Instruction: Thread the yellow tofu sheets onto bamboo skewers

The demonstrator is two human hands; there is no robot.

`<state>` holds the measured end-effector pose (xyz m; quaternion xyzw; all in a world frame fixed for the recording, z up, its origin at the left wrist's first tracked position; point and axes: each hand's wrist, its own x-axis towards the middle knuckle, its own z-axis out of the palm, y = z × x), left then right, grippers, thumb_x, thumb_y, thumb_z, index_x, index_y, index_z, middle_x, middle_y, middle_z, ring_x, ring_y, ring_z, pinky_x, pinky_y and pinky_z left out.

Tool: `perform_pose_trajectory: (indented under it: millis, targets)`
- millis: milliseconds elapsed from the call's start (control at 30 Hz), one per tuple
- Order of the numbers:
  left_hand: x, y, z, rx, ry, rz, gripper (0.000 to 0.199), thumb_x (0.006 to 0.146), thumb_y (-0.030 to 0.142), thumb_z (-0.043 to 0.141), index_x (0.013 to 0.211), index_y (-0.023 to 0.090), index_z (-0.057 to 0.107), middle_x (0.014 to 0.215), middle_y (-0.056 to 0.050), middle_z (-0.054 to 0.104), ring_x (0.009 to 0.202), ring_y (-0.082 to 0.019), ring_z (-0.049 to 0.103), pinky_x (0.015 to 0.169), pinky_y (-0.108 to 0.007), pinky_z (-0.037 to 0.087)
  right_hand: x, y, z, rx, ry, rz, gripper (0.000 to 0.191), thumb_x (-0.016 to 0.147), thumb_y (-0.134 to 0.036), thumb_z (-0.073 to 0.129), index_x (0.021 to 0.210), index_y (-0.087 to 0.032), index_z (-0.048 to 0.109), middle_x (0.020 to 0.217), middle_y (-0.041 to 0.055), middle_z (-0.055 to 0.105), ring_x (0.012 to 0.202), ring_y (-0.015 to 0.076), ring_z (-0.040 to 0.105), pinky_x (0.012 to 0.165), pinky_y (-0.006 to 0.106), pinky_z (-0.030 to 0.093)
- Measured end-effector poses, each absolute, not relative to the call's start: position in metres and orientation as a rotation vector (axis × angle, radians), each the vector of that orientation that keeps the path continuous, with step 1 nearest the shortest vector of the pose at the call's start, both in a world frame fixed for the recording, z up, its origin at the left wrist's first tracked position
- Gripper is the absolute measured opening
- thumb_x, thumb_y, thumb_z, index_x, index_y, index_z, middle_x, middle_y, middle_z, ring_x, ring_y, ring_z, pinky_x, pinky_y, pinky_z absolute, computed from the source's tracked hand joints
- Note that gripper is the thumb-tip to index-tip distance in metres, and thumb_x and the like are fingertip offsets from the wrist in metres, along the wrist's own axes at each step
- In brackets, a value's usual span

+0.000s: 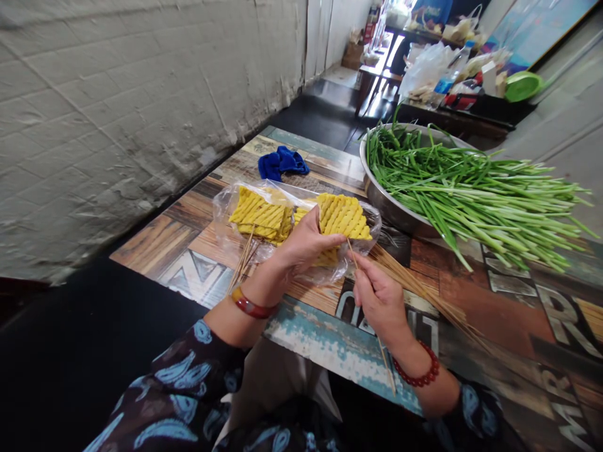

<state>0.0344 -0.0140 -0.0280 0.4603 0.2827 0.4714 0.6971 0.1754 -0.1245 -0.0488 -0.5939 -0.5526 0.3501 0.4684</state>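
My left hand point(311, 242) grips a yellow scored slab point(343, 215), thumb across its near edge. In my right hand point(379, 292) a thin wooden skewer point(387, 364) is pinched, its upper end at the slab's near edge; whether it has entered the slab cannot be made out. More yellow slabs point(259, 213) lie stacked to the left on a clear plastic bag point(223, 210). Several skewers point(242, 263) rest with their tips by that stack. A bundle of loose skewers point(424, 292) lies on the table beyond my right hand.
A metal bowl point(393, 201) heaped with long green stalks point(471, 188) stands at the right. A blue cloth point(282, 163) lies at the back of the patterned table point(188, 220). A pale wall runs along the left. Behind, another table holds bags and a bottle point(445, 81).
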Motion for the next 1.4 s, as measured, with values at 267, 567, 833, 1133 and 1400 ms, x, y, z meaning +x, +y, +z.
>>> perform_pose_trajectory:
  millis: [267,567,833,1133,1400]
  targets:
    - [0.0345,-0.0156,-0.0276,1.104,0.654,1.052,0.053,0.060,0.019,0.084,0.107,0.017,0.060,0.104,-0.007,0.072,0.093,-0.022,0.068,0.084,-0.033,0.054,0.1758,-0.1246,-0.0487,-1.480,-1.350,0.846,0.039,0.095,-0.029,0.048,0.125,-0.014,0.069,0.049,-0.0066,0.050,0.041,0.0104,0.048,0.046,0.023,0.043]
    - [0.0377,-0.0188,-0.0252,1.104,0.653,1.072,0.048,0.064,0.016,0.079,0.108,0.017,0.061,0.107,-0.008,0.071,0.100,-0.024,0.067,0.092,-0.036,0.053,0.1747,-0.1239,-0.0486,-1.465,-1.342,0.839,0.041,0.095,-0.030,0.048,0.126,-0.012,0.067,0.048,-0.0070,0.049,0.041,0.0106,0.048,0.046,0.023,0.043]
    - [0.0383,-0.0197,-0.0225,0.962,0.576,1.089,0.054,0.063,0.020,0.084,0.111,0.016,0.059,0.115,-0.010,0.070,0.103,-0.024,0.068,0.096,-0.038,0.051,0.1766,-0.1245,-0.0502,-1.461,-1.399,0.799,0.037,0.096,-0.029,0.047,0.123,-0.015,0.069,0.049,-0.0067,0.052,0.043,0.0110,0.051,0.050,0.024,0.045]
    - [0.0387,-0.0223,-0.0216,0.937,0.640,1.063,0.056,0.058,0.021,0.088,0.107,0.015,0.061,0.104,-0.009,0.073,0.097,-0.024,0.069,0.092,-0.037,0.053,0.1773,-0.1245,-0.0535,-1.476,-1.426,0.754,0.036,0.098,-0.030,0.047,0.123,-0.017,0.069,0.051,-0.0060,0.054,0.045,0.0116,0.052,0.052,0.025,0.046]
    - [0.0389,-0.0202,-0.0274,0.975,0.637,1.033,0.054,0.061,0.021,0.086,0.109,0.016,0.062,0.107,-0.008,0.072,0.092,-0.021,0.068,0.088,-0.035,0.053,0.1782,-0.1238,-0.0541,-1.476,-1.428,0.721,0.037,0.097,-0.030,0.048,0.123,-0.014,0.069,0.051,-0.0058,0.054,0.045,0.0113,0.052,0.052,0.025,0.046]
